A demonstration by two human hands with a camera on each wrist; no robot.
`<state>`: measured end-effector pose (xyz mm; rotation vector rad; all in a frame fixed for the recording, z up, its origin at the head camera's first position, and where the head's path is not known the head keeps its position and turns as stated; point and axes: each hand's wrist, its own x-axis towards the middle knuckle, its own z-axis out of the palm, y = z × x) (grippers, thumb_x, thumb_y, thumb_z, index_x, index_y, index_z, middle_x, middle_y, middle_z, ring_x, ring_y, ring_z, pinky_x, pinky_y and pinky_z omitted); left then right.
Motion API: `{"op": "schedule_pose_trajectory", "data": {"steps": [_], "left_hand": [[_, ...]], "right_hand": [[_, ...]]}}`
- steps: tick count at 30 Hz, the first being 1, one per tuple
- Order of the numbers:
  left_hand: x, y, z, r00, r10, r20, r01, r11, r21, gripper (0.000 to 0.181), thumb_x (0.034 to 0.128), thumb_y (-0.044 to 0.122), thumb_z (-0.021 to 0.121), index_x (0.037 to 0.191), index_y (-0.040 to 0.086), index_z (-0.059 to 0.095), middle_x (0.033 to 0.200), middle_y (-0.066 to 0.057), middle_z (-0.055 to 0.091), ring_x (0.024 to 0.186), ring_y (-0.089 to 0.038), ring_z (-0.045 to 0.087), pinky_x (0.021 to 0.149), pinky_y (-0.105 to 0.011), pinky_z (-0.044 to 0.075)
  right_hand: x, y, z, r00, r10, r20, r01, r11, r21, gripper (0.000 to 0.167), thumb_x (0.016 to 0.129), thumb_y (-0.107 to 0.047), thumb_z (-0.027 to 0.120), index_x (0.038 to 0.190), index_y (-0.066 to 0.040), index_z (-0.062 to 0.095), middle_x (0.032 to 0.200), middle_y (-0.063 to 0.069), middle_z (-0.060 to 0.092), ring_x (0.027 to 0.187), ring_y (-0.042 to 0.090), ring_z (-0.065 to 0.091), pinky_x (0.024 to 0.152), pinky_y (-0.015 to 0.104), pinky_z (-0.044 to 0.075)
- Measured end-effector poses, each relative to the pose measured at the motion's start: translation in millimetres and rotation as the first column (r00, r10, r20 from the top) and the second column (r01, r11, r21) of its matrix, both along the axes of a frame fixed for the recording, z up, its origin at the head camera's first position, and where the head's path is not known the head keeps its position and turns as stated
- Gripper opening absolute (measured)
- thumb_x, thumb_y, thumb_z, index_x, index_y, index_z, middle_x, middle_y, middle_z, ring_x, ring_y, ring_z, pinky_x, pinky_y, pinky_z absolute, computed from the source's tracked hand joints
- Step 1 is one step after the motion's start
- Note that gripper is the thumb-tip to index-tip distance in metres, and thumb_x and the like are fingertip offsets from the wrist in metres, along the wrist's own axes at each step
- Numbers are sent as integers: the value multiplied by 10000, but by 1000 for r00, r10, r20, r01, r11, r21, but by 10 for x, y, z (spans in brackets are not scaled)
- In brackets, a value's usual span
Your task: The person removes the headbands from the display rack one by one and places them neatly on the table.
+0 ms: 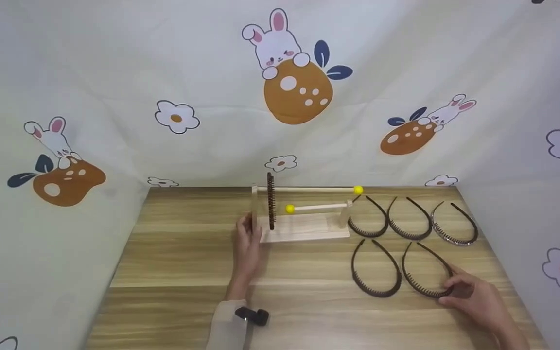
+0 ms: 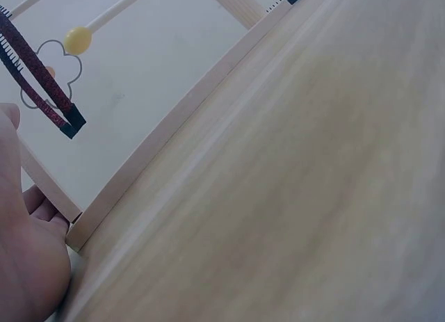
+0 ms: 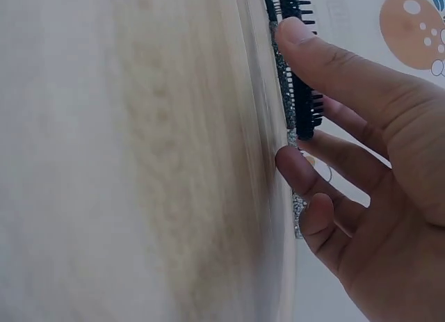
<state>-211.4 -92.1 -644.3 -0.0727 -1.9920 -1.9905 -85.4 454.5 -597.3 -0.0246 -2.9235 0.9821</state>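
At the middle of the table, my left hand (image 1: 248,240) grips the left upright of a pale wooden rack (image 1: 304,231). The rack has two rods tipped with yellow balls. A dark toothed headband (image 1: 271,204) hangs from the upper rod near that upright; its ends (image 2: 42,68) show in the left wrist view. On the right, my right hand (image 1: 479,299) pinches the side of a black toothed headband (image 1: 413,286) at the table's front right. Thumb and fingers lie on either side of this band (image 3: 304,106) in the right wrist view.
Left of the held one lies another dark headband (image 1: 379,294). Behind them is a row of three headbands, the rightmost one glittery (image 1: 455,240). The wood-grain table (image 1: 178,262) is bordered by patterned cloth walls (image 1: 212,146). A black strap (image 1: 253,316) is on the left wrist.
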Motion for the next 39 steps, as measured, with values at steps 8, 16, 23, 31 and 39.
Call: {"op": "schedule_pose_trajectory", "data": {"steps": [8, 16, 23, 31, 39], "left_hand": [[-3, 1, 5, 1000, -3, -1, 3, 1000, 23, 500, 1144, 113, 583, 1573, -58, 393, 1615, -325, 485, 1534, -475, 474, 1332, -538, 358], [-9, 5, 20, 1000, -2, -17, 3, 1000, 10, 485, 1144, 102, 573, 1561, -72, 394, 1614, -339, 484, 1520, -500, 485, 1327, -572, 357], [19, 4, 7, 999, -30, 16, 30, 999, 20, 468, 1164, 153, 553, 1561, -26, 381, 1661, -319, 451, 1563, -474, 442, 1342, -562, 329], [9, -20, 16, 1000, -15, 22, 15, 1000, -8, 457, 1162, 139, 555, 1562, -9, 393, 1651, -301, 470, 1553, -466, 461, 1337, -564, 343], [-11, -10, 4, 1000, -10, -5, 10, 1000, 23, 465, 1149, 116, 580, 1552, -43, 410, 1595, -317, 510, 1495, -477, 518, 1316, -561, 382]], "right_hand": [[-35, -7, 22, 994, 40, 104, -38, 999, -17, 377, 722, -161, 1030, 1008, -118, 788, 1554, 371, 550, 1434, 665, 476, 1192, 802, 351], [-58, 0, 7, 993, 84, 80, -80, 995, -56, 475, 671, -126, 1036, 1074, -95, 787, 1575, 418, 487, 1429, 727, 398, 1170, 886, 271], [-38, -8, 58, 997, 51, 57, -54, 997, 47, 478, 734, -233, 1047, 1120, -105, 795, 1510, 379, 584, 1228, 558, 660, 1035, 638, 568], [-75, -167, 123, 994, -76, -75, 79, 996, 39, 417, 872, -320, 975, 1130, -49, 790, 1399, 343, 643, 1207, 547, 646, 1006, 742, 523], [-231, -617, 222, 962, -105, -251, 80, 991, -111, 135, 969, -122, 873, 1087, -86, 818, 1024, 49, 756, 849, 35, 625, 683, 125, 508]]}}
